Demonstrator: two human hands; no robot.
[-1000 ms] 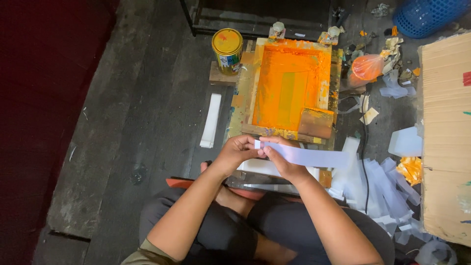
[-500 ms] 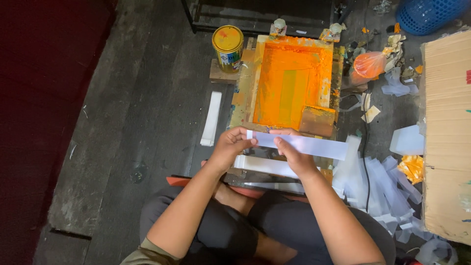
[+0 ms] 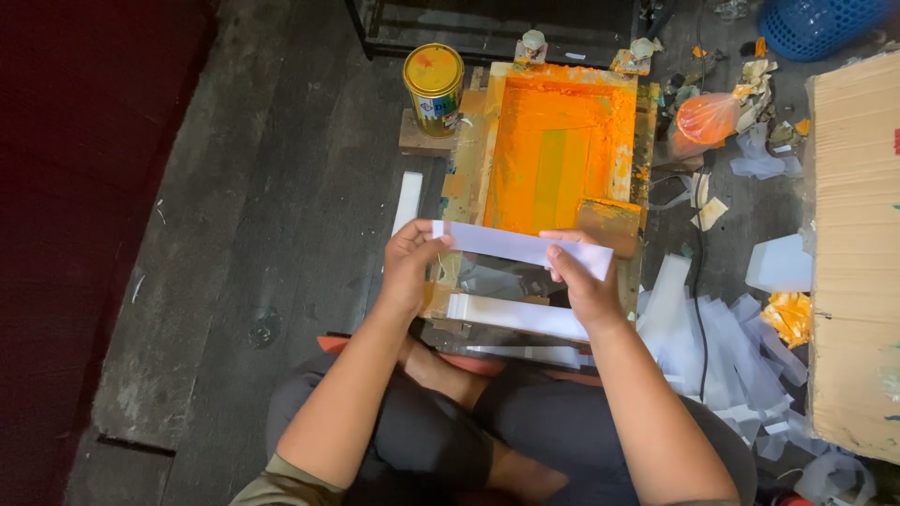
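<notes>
Both hands hold a long white paper strip (image 3: 511, 244) stretched level in front of me. My left hand (image 3: 411, 264) pinches its left end; my right hand (image 3: 579, 281) grips it near the right end. The strip hangs over the near edge of a wooden screen-printing frame (image 3: 473, 155) whose mesh is coated in orange ink (image 3: 553, 159). A small wooden squeegee (image 3: 609, 223) rests in the frame's near right corner. Another white strip (image 3: 516, 315) lies flat just below my hands.
A yellow-lidded paint can (image 3: 433, 84) stands left of the frame. One white strip (image 3: 407, 200) lies on the dark plank floor. Loose white strips (image 3: 722, 347) pile up at right beside a cardboard sheet (image 3: 858, 253). An orange plastic bag (image 3: 705, 118) and a blue basket (image 3: 816, 21) sit at the back right.
The strip was first held bunched close between both hands. My hands have moved apart and up toward the frame, stretching the strip out level.
</notes>
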